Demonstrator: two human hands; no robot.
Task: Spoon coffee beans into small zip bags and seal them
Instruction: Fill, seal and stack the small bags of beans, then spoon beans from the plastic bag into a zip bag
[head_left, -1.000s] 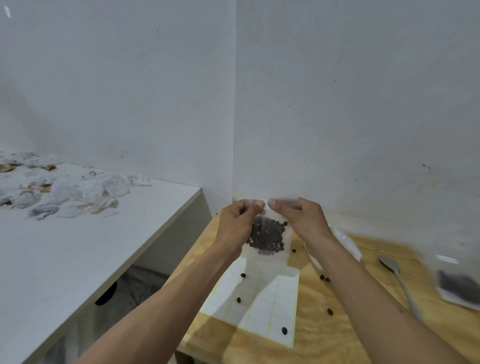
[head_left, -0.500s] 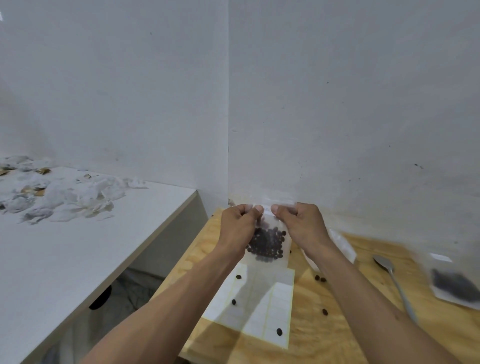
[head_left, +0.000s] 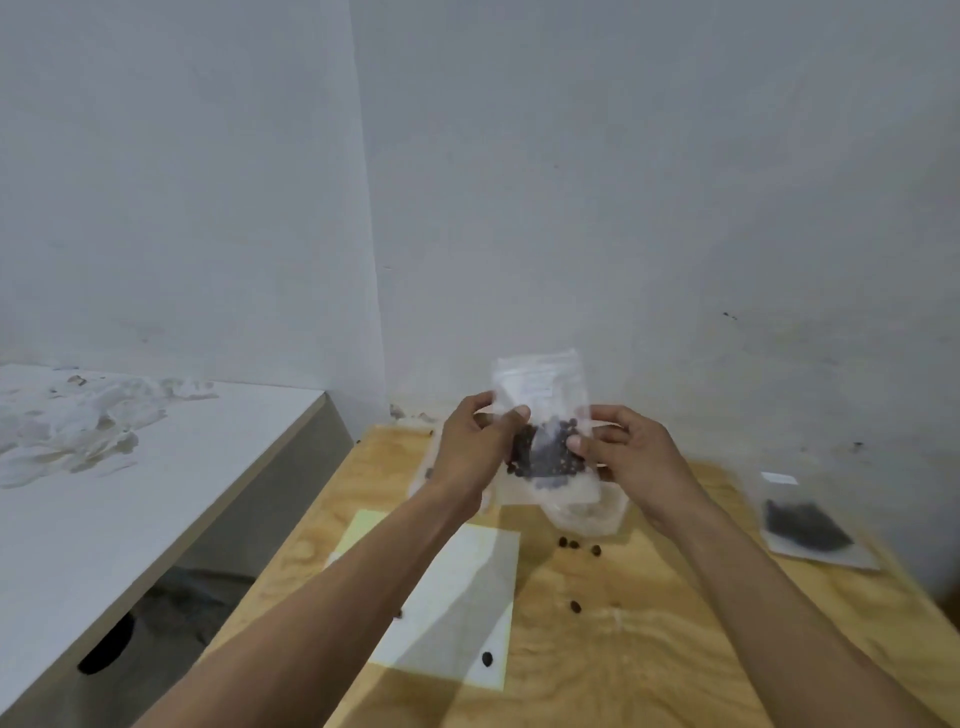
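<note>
- Two hands I see pinching one small zip bag (head_left: 540, 395) of coffee beans (head_left: 545, 452) above the wooden table (head_left: 649, 649).
- Left hand (head_left: 475, 447) grips its left side with thumb curled.
- Right hand (head_left: 626, 452) grips its right side.

A small clear zip bag (head_left: 540, 395) is held upright above the wooden bench (head_left: 649, 649), its top edge uppermost and a pale printed patch near the top. Dark coffee beans (head_left: 545, 452) fill its lower half. A second bag (head_left: 810, 525), lying flat at the bench's right side, holds a dark layer of beans (blurred, so its seal cannot be judged). More clear bags (head_left: 587, 512) lie in a loose heap directly under the raised one. Several loose beans (head_left: 575, 606) are scattered across the bench, one of them on a white sheet.
</note>
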